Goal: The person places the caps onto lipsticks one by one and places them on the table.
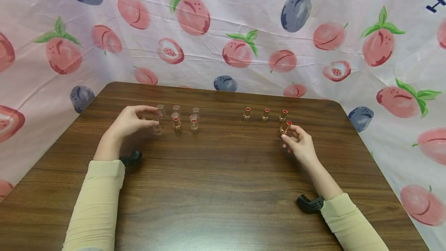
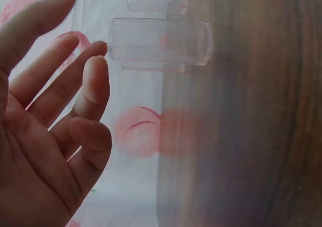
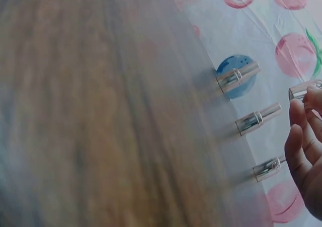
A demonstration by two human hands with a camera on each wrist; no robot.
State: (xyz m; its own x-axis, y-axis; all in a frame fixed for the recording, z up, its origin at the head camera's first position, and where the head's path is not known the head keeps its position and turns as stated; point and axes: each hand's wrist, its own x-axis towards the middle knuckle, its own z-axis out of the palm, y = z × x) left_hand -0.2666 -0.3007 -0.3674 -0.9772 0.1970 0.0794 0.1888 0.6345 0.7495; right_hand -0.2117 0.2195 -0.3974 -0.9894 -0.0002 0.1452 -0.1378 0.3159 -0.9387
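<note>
By the right hand (image 1: 300, 143), a gold-cased lipstick (image 1: 286, 127) with a red tip is pinched between thumb and fingers; it is tilted and appears to be lifted off the table (image 1: 209, 173). Three bare lipsticks (image 1: 266, 114) are stood upright beyond that pinch, one just behind it and two off to its left. The left hand (image 1: 130, 123) is held with fingers relaxed and thumb apart, and nothing is seen to be gripped by it. A front clear cap (image 1: 158, 128) is set at its thumb tip and a rear clear cap (image 1: 161, 111) near its forefinger; whether either is touched cannot be told. To the right of that hand, two enclosed lipsticks (image 1: 176, 122) are seen, apparently inside clear caps, with two more rear caps (image 1: 176, 109) behind them.

By this count, two of six lipsticks can be judged finished, if true enclosure is shown. Four seem to remain, the pinched one and the three beyond it, matched by four unfilled caps. The pinched lipstick is well apart from any cap.
</note>
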